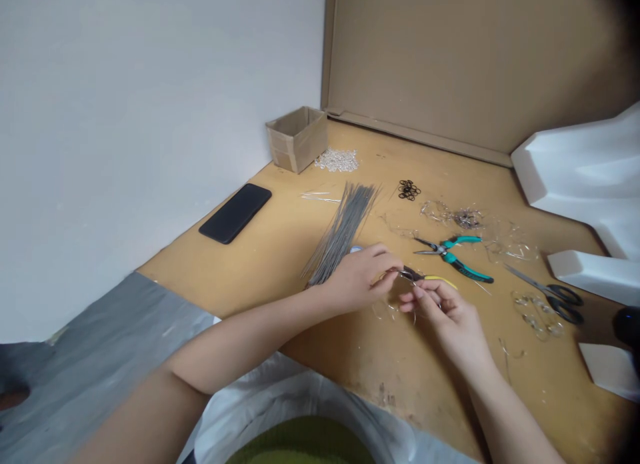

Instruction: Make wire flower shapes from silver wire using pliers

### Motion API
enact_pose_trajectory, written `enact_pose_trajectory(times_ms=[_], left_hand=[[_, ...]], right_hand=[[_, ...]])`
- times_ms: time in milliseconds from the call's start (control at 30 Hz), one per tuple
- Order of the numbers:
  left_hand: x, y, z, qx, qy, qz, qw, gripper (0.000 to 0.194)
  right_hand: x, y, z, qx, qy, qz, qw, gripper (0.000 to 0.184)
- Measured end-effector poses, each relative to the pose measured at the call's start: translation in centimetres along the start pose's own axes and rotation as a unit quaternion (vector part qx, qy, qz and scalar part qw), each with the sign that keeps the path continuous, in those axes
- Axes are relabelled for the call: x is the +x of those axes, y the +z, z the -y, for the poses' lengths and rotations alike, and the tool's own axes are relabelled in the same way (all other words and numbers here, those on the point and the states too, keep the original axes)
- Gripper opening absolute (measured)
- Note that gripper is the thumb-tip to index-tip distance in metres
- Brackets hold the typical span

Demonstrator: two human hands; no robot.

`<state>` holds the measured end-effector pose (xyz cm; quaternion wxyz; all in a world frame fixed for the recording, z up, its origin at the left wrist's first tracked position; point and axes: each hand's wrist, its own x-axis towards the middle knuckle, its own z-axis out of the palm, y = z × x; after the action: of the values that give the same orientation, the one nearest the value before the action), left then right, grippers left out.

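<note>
My left hand (363,274) is closed in a pinch at the middle of the table, just in front of a bundle of straight grey wires (347,227). Facing it, my right hand (447,311) pinches as well, and a thin metal wire (413,283) shows between the fingertips of both. Its full shape is too fine to make out. Right behind the fingers is a tool with a yellow handle (440,279), partly covered; whether a hand touches it I cannot tell. Thin wire pieces (385,311) lie below the hands.
Teal-handled needle-nose pliers (453,254) and scissors (555,297) lie to the right, among wire tangles (467,217). Black rings (409,190) are farther back. A small cardboard box (299,141) stands by clear beads (337,160). A black phone (235,213) lies left; white foam (575,164) borders the right.
</note>
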<state>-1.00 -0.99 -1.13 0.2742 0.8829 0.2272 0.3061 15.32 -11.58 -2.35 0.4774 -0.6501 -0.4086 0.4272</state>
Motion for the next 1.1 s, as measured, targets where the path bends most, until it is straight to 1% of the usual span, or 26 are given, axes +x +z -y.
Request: enact_pose_trajectory(times_ms=[133,267,333,400,500,567,767,933,1000,1100], left_hand=[[-0.1,0.1,0.0,0.044,0.036,0.007,0.998,0.013],[-0.1,0.2,0.0,0.049,0.041,0.003,0.998,0.011],[-0.1,0.2,0.1,0.053,0.045,0.004,0.998,0.013],[-0.1,0.2,0.1,0.068,0.063,0.006,0.996,0.016],[-0.2,0.1,0.1,0.115,0.102,0.000,0.988,0.021],[-0.2,0.1,-0.1,0.150,0.117,-0.004,0.982,0.025],[-0.5,0.0,-0.7,0.204,0.118,-0.003,0.972,0.027],[-0.9,0.6,-0.7,0.209,0.132,0.033,0.968,0.027],[-1.1,0.9,-0.6,0.213,0.121,0.022,0.969,0.024],[-1.2,1.1,-0.5,0.219,0.092,-0.021,0.971,0.021]], right_hand=[[-0.1,0.1,0.0,-0.036,-0.003,-0.005,0.999,0.030],[-0.2,0.0,0.1,-0.057,-0.007,-0.015,0.998,0.028],[-0.2,0.0,0.2,-0.058,-0.010,-0.018,0.998,0.027],[-0.1,-0.1,0.2,-0.054,-0.012,-0.017,0.998,0.027],[0.0,-0.1,0.1,-0.046,-0.011,-0.018,0.999,0.029],[0.0,-0.1,0.0,-0.042,-0.011,-0.018,0.999,0.031],[0.0,0.0,-0.2,-0.044,-0.014,-0.007,0.999,0.029],[-0.1,0.1,-0.1,-0.062,-0.020,-0.013,0.998,0.029],[-0.2,0.2,0.0,-0.073,-0.022,-0.014,0.997,0.028],[-0.3,0.4,0.2,-0.083,-0.019,-0.015,0.996,0.027]])
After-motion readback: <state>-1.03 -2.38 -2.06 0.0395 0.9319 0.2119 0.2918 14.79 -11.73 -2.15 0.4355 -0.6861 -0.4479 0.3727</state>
